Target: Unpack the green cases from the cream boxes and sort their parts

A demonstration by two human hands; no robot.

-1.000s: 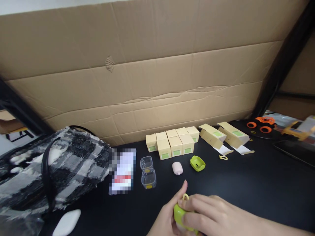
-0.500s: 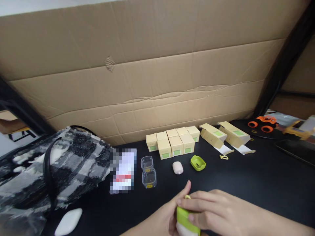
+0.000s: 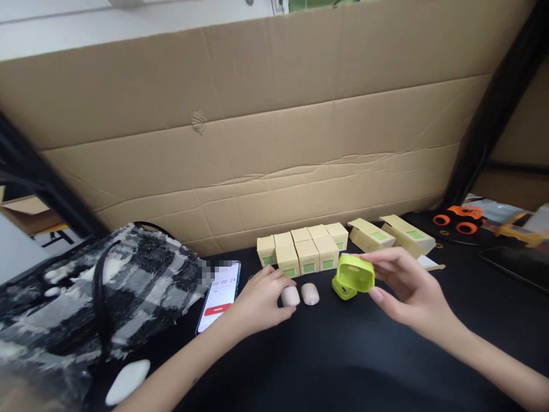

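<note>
Gripping the now-separated pieces, my left hand [image 3: 263, 298] is holding a pale case [image 3: 290, 296] just beside another case [image 3: 310, 293], my right hand [image 3: 414, 289] a green shell [image 3: 355, 274] near another shell [image 3: 343, 292]. Separating these 2 is seemingly finished.

We've got left forearm [image 3: 193, 353] angled in from bottom left, left hand [image 3: 265, 298] palm-down with fingers curled and thumb opposing, right forearm [image 3: 486, 350] slanting in from lower right, right hand [image 3: 409, 289] in a pinch, thumb low, fingers above.
</note>
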